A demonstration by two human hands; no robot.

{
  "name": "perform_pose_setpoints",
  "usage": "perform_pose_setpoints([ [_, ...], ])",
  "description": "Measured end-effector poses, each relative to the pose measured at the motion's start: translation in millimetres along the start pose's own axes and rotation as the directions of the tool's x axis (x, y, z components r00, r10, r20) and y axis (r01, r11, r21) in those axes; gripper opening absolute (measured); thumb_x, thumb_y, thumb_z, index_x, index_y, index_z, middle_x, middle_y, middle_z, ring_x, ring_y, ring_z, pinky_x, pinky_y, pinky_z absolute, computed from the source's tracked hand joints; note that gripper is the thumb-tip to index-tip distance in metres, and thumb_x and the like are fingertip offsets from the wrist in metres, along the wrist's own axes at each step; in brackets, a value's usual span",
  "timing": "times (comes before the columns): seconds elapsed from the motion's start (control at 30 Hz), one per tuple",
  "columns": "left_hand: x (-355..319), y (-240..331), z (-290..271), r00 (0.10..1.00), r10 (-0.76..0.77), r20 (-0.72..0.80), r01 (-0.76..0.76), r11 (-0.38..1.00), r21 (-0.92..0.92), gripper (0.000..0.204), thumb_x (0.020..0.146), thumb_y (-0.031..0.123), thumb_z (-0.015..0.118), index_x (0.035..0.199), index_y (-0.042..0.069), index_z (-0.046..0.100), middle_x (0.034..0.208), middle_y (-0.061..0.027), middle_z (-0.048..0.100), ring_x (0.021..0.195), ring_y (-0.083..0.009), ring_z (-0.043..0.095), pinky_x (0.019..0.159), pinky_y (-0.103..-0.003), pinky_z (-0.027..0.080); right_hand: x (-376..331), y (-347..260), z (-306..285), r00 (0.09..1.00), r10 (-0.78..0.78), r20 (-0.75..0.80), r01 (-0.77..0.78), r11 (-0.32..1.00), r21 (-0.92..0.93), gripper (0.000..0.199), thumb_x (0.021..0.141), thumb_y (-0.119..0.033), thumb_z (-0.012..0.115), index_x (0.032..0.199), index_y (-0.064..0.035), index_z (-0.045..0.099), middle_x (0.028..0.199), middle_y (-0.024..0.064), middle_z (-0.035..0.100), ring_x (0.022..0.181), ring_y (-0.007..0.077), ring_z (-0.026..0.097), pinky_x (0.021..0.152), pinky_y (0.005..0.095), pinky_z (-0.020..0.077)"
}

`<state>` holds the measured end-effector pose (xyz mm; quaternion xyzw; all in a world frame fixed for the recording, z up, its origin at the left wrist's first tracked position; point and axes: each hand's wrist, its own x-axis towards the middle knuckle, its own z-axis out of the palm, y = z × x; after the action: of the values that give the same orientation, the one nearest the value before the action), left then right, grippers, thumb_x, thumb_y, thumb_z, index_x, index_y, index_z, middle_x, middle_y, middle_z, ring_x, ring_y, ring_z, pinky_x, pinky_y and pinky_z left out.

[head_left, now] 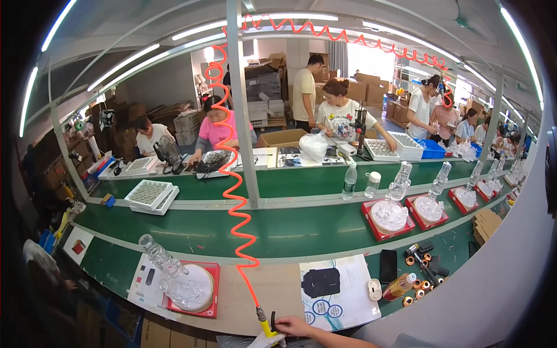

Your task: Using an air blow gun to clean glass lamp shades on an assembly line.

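At the bottom edge, my left hand (pixel 267 340), in a white glove, is wrapped round a yellow air gun (pixel 266 328). The red coiled air hose (pixel 240 233) runs up from its metal fitting. My bare right hand (pixel 293 326) lies beside it with fingers bent and closed at a narrow black curved piece (pixel 273 320); what its fingertips hold is hidden. To the left of my hands, a clear bottle-like assembly (pixel 165 260) with a tilted neck stands on a round pale board in a red tray (pixel 215 290).
Right of me lie a printed sheet (pixel 355 285) with a black plate (pixel 321 282), a phone (pixel 388 265), a drink bottle (pixel 400 286) and several copper-coloured rings (pixel 408 301). Similar clear assemblies (pixel 389 216) stand along the green belt (pixel 301 229). A metal post (pixel 243 145) rises ahead; people work beyond.
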<state>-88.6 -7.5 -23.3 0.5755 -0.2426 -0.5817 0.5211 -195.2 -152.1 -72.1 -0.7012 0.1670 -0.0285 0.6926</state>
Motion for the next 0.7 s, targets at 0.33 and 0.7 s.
perform_pose_setpoints([
  [0.33, 15, -33, -19, 0.995, 0.058, 0.081, -0.062, 0.996, 0.057, 0.02, 0.089, 0.022, 0.062, 0.084, 0.002, 0.06, 0.079, -0.0115, 0.066, 0.08, -0.0189, 0.064, 0.074, -0.029, 0.048, 12, 1, -11, 0.994, 0.078, 0.08, -0.081, 0.996, 0.036, 0.023, 0.093, -0.019, 0.057, 0.106, -0.0004, 0.064, 0.086, 0.0025, 0.065, 0.067, 0.0079, 0.059, 0.062, 0.0233, 0.049],
  [0.7, 25, -47, -18, 0.991, 0.067, 0.117, -0.063, 0.997, -0.042, 0.018, 0.088, 0.01, 0.063, 0.102, 0.001, 0.056, 0.085, -0.0107, 0.066, 0.077, -0.0193, 0.066, 0.069, -0.03, 0.053, 4, 9, -8, 0.992, 0.094, 0.086, -0.106, 0.983, 0.151, 0.02, 0.091, -0.013, 0.059, 0.105, 0.0008, 0.064, 0.083, 0.0034, 0.064, 0.067, 0.0087, 0.059, 0.063, 0.0231, 0.048],
])
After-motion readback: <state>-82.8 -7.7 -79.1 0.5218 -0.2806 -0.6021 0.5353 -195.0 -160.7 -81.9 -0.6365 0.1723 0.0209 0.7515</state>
